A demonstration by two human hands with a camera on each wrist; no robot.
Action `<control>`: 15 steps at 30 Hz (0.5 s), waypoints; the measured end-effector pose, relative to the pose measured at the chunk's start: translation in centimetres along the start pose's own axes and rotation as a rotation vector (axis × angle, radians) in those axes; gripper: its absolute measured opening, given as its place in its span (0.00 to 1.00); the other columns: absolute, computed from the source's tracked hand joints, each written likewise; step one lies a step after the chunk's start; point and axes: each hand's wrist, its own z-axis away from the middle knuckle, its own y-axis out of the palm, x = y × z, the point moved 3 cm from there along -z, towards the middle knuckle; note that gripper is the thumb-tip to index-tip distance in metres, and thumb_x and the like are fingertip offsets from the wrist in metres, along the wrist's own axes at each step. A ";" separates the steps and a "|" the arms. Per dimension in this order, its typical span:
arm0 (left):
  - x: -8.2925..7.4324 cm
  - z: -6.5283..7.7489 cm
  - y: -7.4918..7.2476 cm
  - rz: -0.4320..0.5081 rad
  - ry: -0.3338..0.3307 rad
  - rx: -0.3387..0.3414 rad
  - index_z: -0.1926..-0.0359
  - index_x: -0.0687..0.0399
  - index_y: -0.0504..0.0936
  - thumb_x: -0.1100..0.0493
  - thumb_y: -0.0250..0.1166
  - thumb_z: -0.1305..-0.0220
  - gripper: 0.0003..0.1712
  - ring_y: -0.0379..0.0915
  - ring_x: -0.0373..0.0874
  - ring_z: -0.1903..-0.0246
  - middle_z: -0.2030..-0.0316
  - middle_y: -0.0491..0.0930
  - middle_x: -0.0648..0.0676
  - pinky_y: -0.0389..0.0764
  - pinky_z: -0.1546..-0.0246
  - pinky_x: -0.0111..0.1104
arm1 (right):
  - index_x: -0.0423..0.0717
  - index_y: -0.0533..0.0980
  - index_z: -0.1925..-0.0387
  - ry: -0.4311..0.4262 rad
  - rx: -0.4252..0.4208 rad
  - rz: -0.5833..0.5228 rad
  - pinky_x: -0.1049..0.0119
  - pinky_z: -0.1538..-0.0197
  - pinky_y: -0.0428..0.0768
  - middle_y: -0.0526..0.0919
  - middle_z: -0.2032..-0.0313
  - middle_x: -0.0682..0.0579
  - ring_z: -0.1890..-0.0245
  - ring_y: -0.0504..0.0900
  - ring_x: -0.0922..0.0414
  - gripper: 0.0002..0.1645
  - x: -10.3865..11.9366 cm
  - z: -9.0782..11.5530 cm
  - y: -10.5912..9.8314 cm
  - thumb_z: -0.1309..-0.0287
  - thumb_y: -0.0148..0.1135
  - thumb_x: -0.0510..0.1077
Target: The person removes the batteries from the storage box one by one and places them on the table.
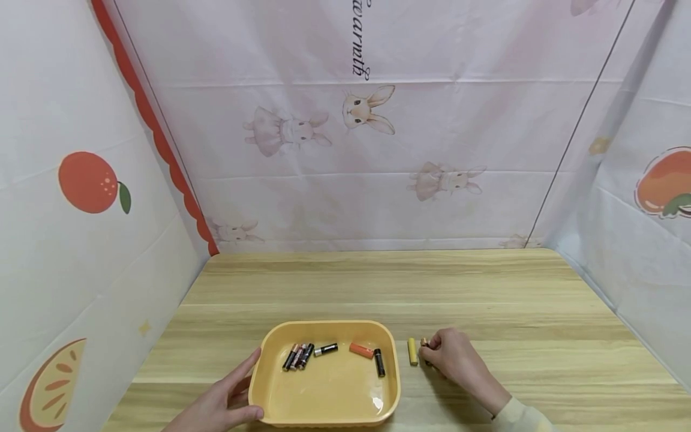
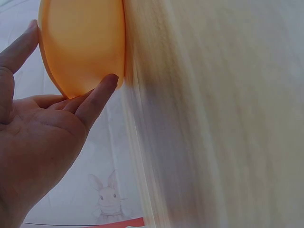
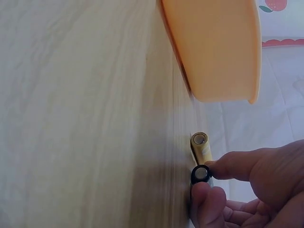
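My left hand (image 1: 224, 399) spans the left end of a yellow plastic basin (image 1: 324, 415), its fairly straight fingers against the outer wall and its thumb at the near left corner. To the right of the basin, my right hand (image 1: 459, 360) pinches a battery (image 3: 201, 174) between thumb and fingers, close over the table. The battery shows a black end with a silver cap, and its body is mostly hidden. Just left of it, a yellow battery (image 1: 412, 351) lies on the table.
Inside the basin, several dark batteries (image 1: 297, 357) lie side by side at the left. Further along are a black-and-silver battery (image 1: 326, 350), an orange battery (image 1: 361, 350) and a black battery (image 1: 379, 363). Printed cloth (image 1: 345, 204) hangs behind and beside the wooden table (image 1: 475, 282).
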 end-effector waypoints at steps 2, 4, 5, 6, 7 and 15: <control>0.0 0.0 0.0 0.000 -0.006 -0.005 0.20 0.66 0.29 0.64 0.65 0.27 0.57 0.70 0.70 0.37 0.31 0.51 0.88 0.82 0.46 0.35 | 0.48 0.77 0.81 0.009 0.005 0.002 0.73 0.85 0.64 0.75 0.88 0.55 0.90 0.70 0.62 0.15 0.0 0.1 0.0 0.41 0.72 0.41; 0.1 0.0 0.0 -0.003 -0.006 -0.007 0.20 0.66 0.29 0.64 0.66 0.27 0.57 0.70 0.71 0.37 0.31 0.51 0.88 0.82 0.46 0.35 | 0.48 0.77 0.81 0.022 0.017 0.002 0.72 0.85 0.64 0.74 0.89 0.55 0.90 0.69 0.62 0.17 0.0 0.1 0.0 0.38 0.71 0.43; 0.1 0.0 0.0 -0.004 -0.003 -0.005 0.20 0.66 0.29 0.65 0.65 0.27 0.57 0.70 0.71 0.37 0.31 0.51 0.88 0.82 0.46 0.35 | 0.47 0.77 0.81 0.032 0.022 0.003 0.72 0.85 0.63 0.74 0.89 0.55 0.90 0.68 0.62 0.18 -0.1 0.1 -0.1 0.36 0.70 0.45; 0.1 0.0 0.0 -0.004 -0.001 -0.004 0.20 0.66 0.29 0.65 0.65 0.27 0.57 0.70 0.70 0.37 0.31 0.51 0.88 0.82 0.46 0.35 | 0.47 0.78 0.80 0.043 0.024 0.001 0.72 0.84 0.63 0.74 0.89 0.55 0.89 0.68 0.62 0.18 -0.1 0.1 -0.1 0.35 0.69 0.47; 0.1 0.0 0.0 -0.008 0.003 -0.003 0.20 0.66 0.29 0.65 0.65 0.27 0.57 0.71 0.68 0.37 0.31 0.51 0.88 0.82 0.46 0.35 | 0.46 0.79 0.78 0.053 0.023 -0.002 0.71 0.84 0.63 0.74 0.88 0.55 0.88 0.68 0.61 0.19 -0.2 0.1 -0.3 0.34 0.68 0.49; 0.0 0.1 0.0 -0.012 0.037 0.012 0.20 0.67 0.28 0.66 0.64 0.27 0.56 0.77 0.46 0.39 0.32 0.52 0.89 0.81 0.46 0.33 | 0.36 0.81 0.61 -0.001 -0.033 -0.016 0.66 0.72 0.76 0.81 0.72 0.52 0.74 0.75 0.58 0.21 0.3 -0.2 -2.2 0.30 0.65 0.53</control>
